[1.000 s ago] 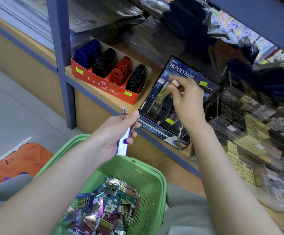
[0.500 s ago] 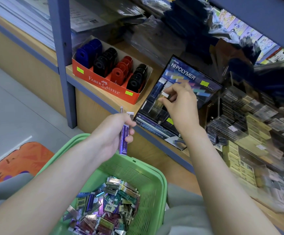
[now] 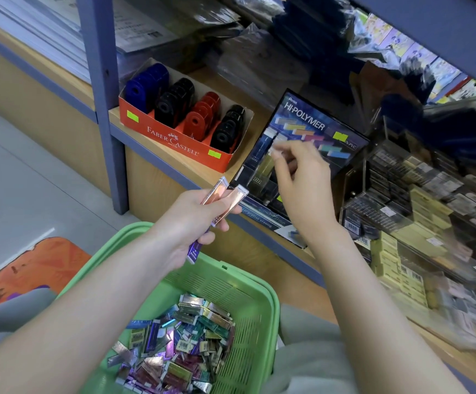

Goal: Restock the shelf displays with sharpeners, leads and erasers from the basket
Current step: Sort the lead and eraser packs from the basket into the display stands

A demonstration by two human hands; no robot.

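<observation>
My left hand [image 3: 185,226] grips a small bunch of eraser sticks [image 3: 232,199], two copper-pink and one purple, above the far rim of the green basket [image 3: 262,291]. The basket holds several foil-wrapped erasers [image 3: 180,339]. My right hand [image 3: 302,177] is at the dark Hi-Polymer display [image 3: 316,129] on the shelf. Its blurred thumb and forefinger pinch the white top end of a gold eraser stick [image 3: 265,166] that stands in a display slot.
A red Faber-Castell box [image 3: 171,137] of blue, black and red sharpeners sits left of the display. Clear racks of lead cases [image 3: 402,211] fill the shelf to the right. A blue shelf post [image 3: 103,103] stands at the left, with an orange mat [image 3: 32,265] on the floor.
My right hand lowered the gold eraser into the display slot and now sits slightly higher. My left hand turned, fanning its erasers so the copper-pink ones show.
</observation>
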